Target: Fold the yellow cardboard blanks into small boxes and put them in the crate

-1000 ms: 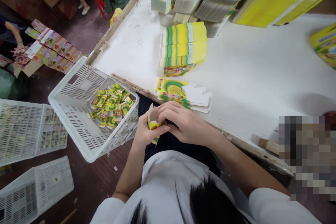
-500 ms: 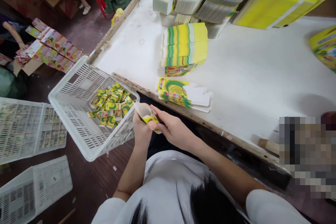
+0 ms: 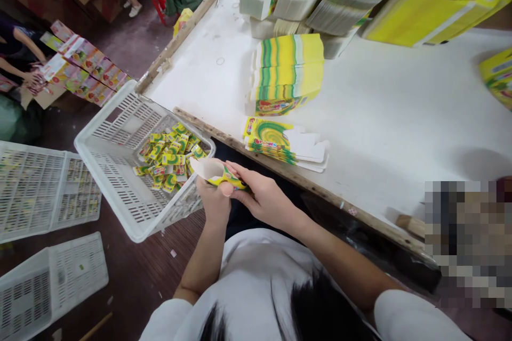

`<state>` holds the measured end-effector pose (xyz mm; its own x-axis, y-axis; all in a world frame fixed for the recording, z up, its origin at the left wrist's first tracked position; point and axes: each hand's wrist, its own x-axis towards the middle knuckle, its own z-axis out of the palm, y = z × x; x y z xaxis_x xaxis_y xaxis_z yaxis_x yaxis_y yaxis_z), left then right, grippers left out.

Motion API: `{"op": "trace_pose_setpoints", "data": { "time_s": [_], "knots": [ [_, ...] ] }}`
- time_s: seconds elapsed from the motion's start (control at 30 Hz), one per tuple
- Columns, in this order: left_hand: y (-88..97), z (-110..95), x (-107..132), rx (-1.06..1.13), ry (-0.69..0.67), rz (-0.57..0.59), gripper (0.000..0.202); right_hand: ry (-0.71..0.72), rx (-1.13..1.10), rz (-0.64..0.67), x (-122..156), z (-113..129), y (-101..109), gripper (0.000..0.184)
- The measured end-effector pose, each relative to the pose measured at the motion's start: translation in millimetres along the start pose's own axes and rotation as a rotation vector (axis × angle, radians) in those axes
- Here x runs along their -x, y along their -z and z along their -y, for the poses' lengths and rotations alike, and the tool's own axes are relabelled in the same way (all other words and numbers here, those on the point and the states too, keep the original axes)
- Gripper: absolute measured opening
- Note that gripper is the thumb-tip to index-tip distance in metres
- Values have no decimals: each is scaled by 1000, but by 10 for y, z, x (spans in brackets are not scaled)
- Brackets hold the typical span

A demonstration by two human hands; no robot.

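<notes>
A small yellow-and-green carton [image 3: 214, 170] is held between both hands in front of my body, its near end open and a pale flap sticking out to the left. My left hand [image 3: 216, 200] is closed around its underside, the thumb on the printed face. My right hand [image 3: 260, 192] grips the carton's right end with fingers and thumb. Just beyond, on the table edge, lies a short stack of flat cartons [image 3: 270, 136] with white flaps. To the left, a white plastic crate [image 3: 140, 232] holds many small made-up cartons [image 3: 172, 157].
On the white table [image 3: 380, 117] stand a bundle of flat cartons [image 3: 288, 72], long rows of them [image 3: 316, 2] and a large yellow box [image 3: 436, 10]. More crates [image 3: 30, 192] sit on the floor at left. A co-worker's hands [image 3: 34, 80] are beside stacked fruit-print boxes [image 3: 94, 66].
The carton in my hands has turned, and its open end and flap now point further left. My left hand has shifted slightly left. The view has moved a little.
</notes>
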<state>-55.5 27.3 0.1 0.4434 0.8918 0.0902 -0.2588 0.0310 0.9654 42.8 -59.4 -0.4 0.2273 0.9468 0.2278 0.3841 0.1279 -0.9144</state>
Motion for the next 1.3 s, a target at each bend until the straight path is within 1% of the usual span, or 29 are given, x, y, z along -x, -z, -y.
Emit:
{"op": "trace_pose_setpoints", "data": {
  "time_s": [0.13, 0.17, 0.2, 0.27, 0.33, 0.37, 0.47, 0.57, 0.7, 0.8, 0.9, 1.03, 1.17, 1.3],
  "knots": [
    [15, 28, 2, 24, 37, -12, 67, 30, 26, -48, -3, -25, 21, 51],
    [17, 33, 3, 18, 46, -20, 68, 33, 21, -68, 0, -36, 30, 50],
    [17, 35, 4, 10, 56, -25, 65, 32, 15, -90, 3, -48, 39, 49],
    [9, 33, 3, 0, 75, -31, 49, 18, 5, -120, 8, -68, 59, 46],
    [-9, 26, -1, 14, 86, -39, 33, -2, -3, -125, 8, -74, 79, 44],
    [-21, 21, -5, 28, 90, -47, 30, -9, -10, -120, 5, -71, 87, 43],
    [-55, 8, -22, 71, 73, -96, 27, -9, -46, -96, -5, -50, 98, 39],
    [-81, -3, -41, 94, 33, -151, 29, 1, -83, -90, -8, -38, 91, 37],
    [-101, -10, -61, 73, 17, -216, 32, -20, -102, -90, 1, -40, 84, 34],
    [-110, -8, -67, 69, 12, -237, 31, -31, -105, -85, 5, -38, 92, 30],
    [-113, -8, -64, 81, 13, -206, 28, -30, -90, -97, 5, -40, 101, 26],
    [-94, -9, -47, 63, 46, -105, 23, -31, -84, -135, 0, -58, 105, 23],
    [-63, 10, -30, 19, 54, -35, 23, -42, -86, -171, -3, -71, 113, 23],
    [-53, 34, -33, -19, 32, 5, 23, -61, -91, -183, 2, -69, 119, 26]
  ]
}}
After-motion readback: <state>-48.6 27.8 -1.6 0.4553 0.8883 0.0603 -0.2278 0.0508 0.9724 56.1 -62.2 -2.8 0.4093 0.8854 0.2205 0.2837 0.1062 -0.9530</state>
